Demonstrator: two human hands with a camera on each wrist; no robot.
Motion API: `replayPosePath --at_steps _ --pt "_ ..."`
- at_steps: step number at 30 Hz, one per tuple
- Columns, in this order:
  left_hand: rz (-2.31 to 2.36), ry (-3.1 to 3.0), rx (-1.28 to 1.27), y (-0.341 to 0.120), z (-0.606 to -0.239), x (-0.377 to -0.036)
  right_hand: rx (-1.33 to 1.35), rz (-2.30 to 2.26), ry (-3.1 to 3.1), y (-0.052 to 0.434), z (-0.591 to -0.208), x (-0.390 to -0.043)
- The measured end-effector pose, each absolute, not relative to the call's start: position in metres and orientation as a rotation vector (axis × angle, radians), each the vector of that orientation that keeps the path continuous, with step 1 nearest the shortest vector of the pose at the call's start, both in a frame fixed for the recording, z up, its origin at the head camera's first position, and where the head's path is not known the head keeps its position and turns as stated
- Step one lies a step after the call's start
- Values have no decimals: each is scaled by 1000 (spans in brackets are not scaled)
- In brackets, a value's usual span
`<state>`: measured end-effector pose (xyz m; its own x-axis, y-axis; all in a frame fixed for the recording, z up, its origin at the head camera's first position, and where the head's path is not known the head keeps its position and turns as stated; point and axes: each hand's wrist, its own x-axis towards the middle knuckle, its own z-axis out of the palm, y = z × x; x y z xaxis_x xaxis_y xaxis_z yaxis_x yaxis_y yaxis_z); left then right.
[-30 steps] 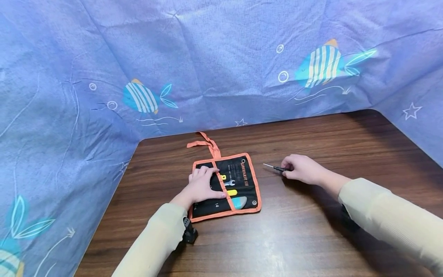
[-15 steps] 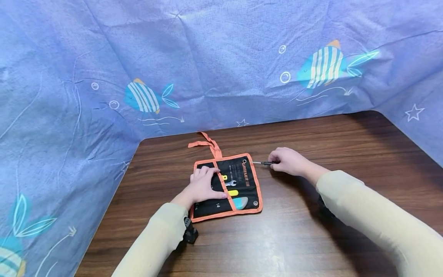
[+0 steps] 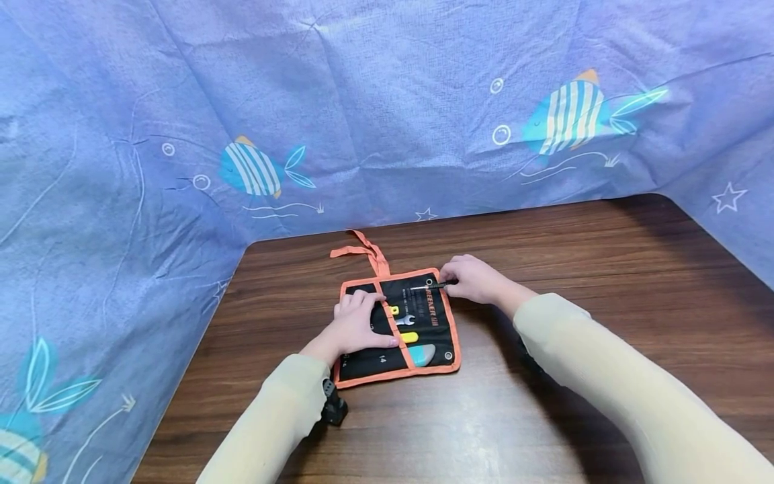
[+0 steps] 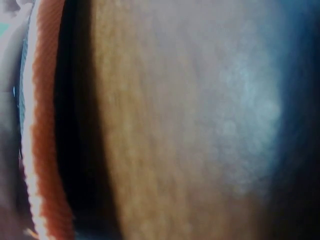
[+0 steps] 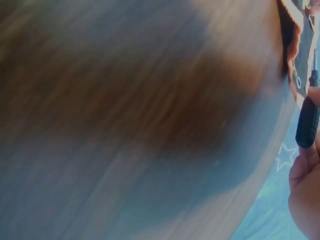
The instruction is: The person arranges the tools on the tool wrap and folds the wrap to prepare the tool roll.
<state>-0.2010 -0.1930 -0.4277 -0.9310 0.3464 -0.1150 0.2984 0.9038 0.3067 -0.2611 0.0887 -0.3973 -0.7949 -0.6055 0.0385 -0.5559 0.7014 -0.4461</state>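
A black fabric tool pouch (image 3: 363, 368) with orange trim lies unfolded on the table. My left hand (image 3: 353, 324) rests spread on its pocket, fingertips and thumb along the orange pocket edge. From that pocket stick out a small yellow end (image 3: 395, 310), a wrench head (image 3: 406, 320), a yellow handle (image 3: 410, 337) and a teal-and-grey rounded end (image 3: 421, 354). My right hand (image 3: 474, 277) pinches a small screwdriver (image 5: 308, 122) by its black handle. In the head view the screwdriver's thin metal shaft points left over the pouch's upper right part, its tip short of the pocket edge.
Orange tie ribbons (image 3: 376, 259) trail from the pouch's far side onto the wooden table (image 3: 544, 242). A blue curtain (image 3: 387, 134) with fish prints hangs behind and at both sides. A black wrist device (image 3: 334, 405) sits under the left cuff.
My right hand has carried the screwdriver leftward from the table beside the pouch to over its right part. The shaft has swung to nearly level. The left hand stays in place.
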Motion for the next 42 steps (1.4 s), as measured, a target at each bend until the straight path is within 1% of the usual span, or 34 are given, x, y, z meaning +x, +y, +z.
replayPosePath --at_steps 6,15,28,34,42 --pt "427 2896 496 -192 -428 -201 -1008 -582 2783 68 -399 -264" --pt "423 2890 495 -192 -429 -201 -1005 -476 2749 39 -402 -266" --pt "464 2881 513 -191 -429 -201 -1038 -491 2739 19 -404 -263" --pt "466 2883 531 -191 -430 -201 -1011 -524 2736 20 -409 -265" --pt "414 2900 509 -196 -427 -200 -977 -568 2758 43 -407 -265"
